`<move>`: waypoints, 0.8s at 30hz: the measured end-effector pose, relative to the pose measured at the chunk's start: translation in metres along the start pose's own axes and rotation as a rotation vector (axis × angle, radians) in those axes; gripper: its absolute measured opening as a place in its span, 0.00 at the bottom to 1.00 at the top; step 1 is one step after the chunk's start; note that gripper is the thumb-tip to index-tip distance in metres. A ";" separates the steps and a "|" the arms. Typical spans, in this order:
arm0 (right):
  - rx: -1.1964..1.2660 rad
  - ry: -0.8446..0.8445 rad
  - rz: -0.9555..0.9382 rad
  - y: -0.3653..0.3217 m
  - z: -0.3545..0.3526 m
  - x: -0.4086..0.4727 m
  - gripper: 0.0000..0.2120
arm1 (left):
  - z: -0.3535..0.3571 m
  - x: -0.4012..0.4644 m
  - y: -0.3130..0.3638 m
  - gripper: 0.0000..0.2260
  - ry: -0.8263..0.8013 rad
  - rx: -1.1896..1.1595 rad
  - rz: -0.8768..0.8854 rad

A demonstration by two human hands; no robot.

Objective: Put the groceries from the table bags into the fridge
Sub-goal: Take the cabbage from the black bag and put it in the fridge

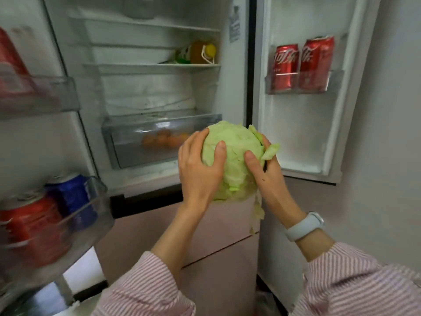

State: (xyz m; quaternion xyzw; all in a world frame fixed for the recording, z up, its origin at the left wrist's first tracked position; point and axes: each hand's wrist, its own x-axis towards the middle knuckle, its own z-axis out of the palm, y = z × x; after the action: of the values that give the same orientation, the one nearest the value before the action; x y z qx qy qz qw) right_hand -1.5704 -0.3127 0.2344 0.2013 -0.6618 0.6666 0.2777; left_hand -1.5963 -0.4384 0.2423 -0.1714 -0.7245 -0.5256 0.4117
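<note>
With my left hand (200, 165) and right hand (265, 165) grasping the round pale-green cabbage (232, 156) before the open white fridge (159, 92), I'd keep both palms snug and steer it toward the clear plastic drawer (127, 133).

Fridge shelf (150, 65) above and beyond the fingers (219, 148): yellow-capped bottle (204, 52) lying beside green-white pack (182, 56). Crisper drawer (127, 131) just left of fingers: orange fruit (164, 140) inside. Right door bin (303, 87): two red cans (286, 65) upright. Left door bin (91, 201): red can (29, 226), blue can (73, 197).
</note>
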 end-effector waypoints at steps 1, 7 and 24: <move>0.007 -0.019 -0.012 0.004 -0.001 0.022 0.33 | 0.008 0.020 -0.003 0.28 0.023 0.016 0.015; 0.097 -0.064 -0.092 0.050 0.012 0.139 0.32 | 0.048 0.122 -0.049 0.27 0.082 0.079 0.090; 0.110 -0.011 -0.083 0.204 0.075 0.421 0.28 | 0.119 0.362 -0.241 0.42 -0.310 0.194 0.057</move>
State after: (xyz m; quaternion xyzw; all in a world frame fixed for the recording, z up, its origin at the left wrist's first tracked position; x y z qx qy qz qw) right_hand -2.0297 -0.3376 0.3478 0.2474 -0.6168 0.6888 0.2899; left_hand -2.0279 -0.4919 0.3608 -0.2303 -0.8213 -0.4088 0.3245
